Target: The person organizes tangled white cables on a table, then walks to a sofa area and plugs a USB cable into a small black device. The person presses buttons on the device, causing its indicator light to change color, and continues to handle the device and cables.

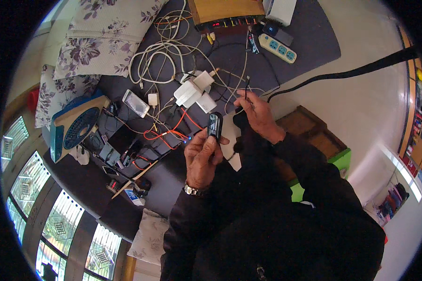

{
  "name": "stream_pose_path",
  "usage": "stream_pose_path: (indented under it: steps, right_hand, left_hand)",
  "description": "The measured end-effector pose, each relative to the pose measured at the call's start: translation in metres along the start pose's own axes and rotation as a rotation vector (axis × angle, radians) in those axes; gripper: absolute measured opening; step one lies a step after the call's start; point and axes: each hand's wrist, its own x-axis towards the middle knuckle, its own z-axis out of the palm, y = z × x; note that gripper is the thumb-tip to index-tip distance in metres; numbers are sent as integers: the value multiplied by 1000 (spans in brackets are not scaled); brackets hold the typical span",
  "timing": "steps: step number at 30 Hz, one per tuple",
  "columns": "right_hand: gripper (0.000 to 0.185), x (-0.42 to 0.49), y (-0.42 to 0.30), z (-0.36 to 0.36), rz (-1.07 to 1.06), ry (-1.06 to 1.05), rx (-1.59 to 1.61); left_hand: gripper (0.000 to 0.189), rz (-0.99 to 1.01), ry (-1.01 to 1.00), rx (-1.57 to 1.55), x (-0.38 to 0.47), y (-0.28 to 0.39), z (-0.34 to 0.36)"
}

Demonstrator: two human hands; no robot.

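Observation:
My left hand [202, 159], with a metal-banded wristwatch [193, 190] at the cuff, grips a small black rounded device [215, 125] with a glossy face turned up. To its right, my right hand [263, 119] pinches a thin black cable [247, 86] between thumb and forefinger, its plug end pointing away from me. The cable and the device are apart. Just beyond both hands is a cluster of white power adapters [188, 93] with cables running from it. A white smartphone [136, 103] lies left of the cluster, beside a small white wall charger [153, 99].
Tangled white cables [163, 52] and an orange cable [167, 132] spread over the dark grey sofa seat [309, 38]. A power strip [277, 48] lies by a wooden box [228, 14]. At left stand a fan [81, 129] and floral cushions [98, 45]. A black strap [344, 73] crosses at right.

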Motion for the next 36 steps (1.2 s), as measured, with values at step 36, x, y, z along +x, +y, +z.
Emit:
stream_pose_path:
  steps: [36]
  right_hand:
    - [13, 32, -49, 48, -259, -401, -244]
  left_hand:
    - [30, -111, -81, -709, 43, -52, -63]
